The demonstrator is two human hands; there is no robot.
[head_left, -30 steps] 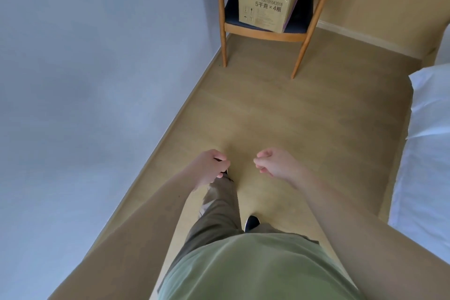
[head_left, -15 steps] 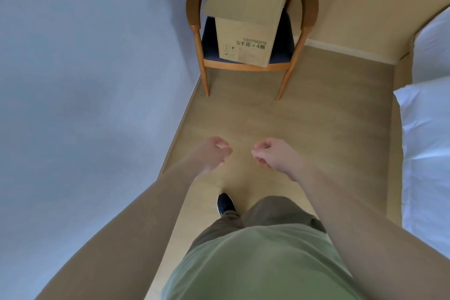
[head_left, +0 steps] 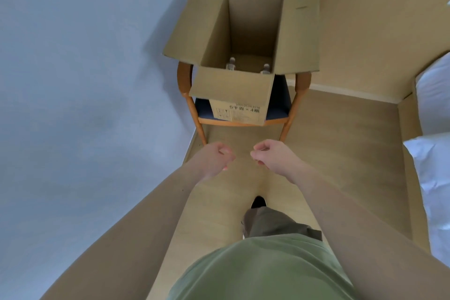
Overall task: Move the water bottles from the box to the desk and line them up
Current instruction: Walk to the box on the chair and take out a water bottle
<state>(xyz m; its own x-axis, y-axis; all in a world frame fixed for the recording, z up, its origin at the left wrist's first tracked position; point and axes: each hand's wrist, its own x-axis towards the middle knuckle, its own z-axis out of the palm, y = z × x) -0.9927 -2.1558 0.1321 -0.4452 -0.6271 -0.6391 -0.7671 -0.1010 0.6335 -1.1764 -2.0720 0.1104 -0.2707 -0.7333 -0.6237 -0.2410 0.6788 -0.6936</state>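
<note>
The box (head_left: 233,87) is plain tan cardboard with dark print, the chair (head_left: 298,95) orange-brown wood with a navy seat, the shirt (head_left: 255,273) olive green, the wall (head_left: 85,105) pale blue-grey.

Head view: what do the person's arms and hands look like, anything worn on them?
Both forearms are bare right down to the frame's edge: no sleeves show. The left hand and right hand carry no gloves, and no rings, watch or wristband can be seen. No markings or cables on either arm.
</note>
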